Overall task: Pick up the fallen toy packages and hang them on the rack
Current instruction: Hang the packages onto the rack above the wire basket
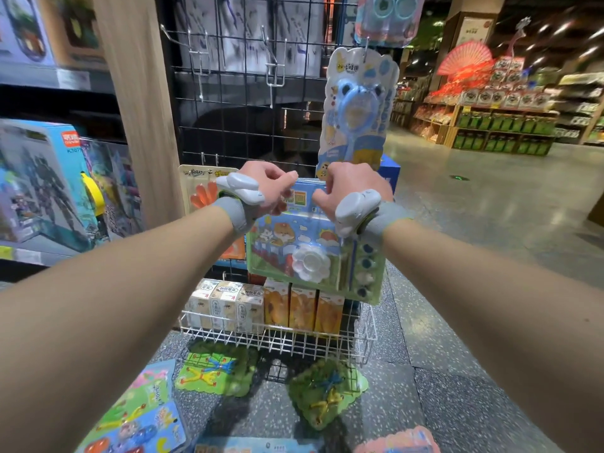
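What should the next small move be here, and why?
Probably settle the paint-set package onto the wire rack until it hangs, before letting go. The left hand and right hand both pinch its top edge at the grid, and whether it already hangs there is hidden behind them.

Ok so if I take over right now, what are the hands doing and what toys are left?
Left hand and right hand: both pinch the top edge of the paint set package, held against the rack. Whether it sits on a hook is hidden.
Already hanging: blue wand package.
Left: finish hanging it, then collect from the floor at least two green packages and a colourful package.
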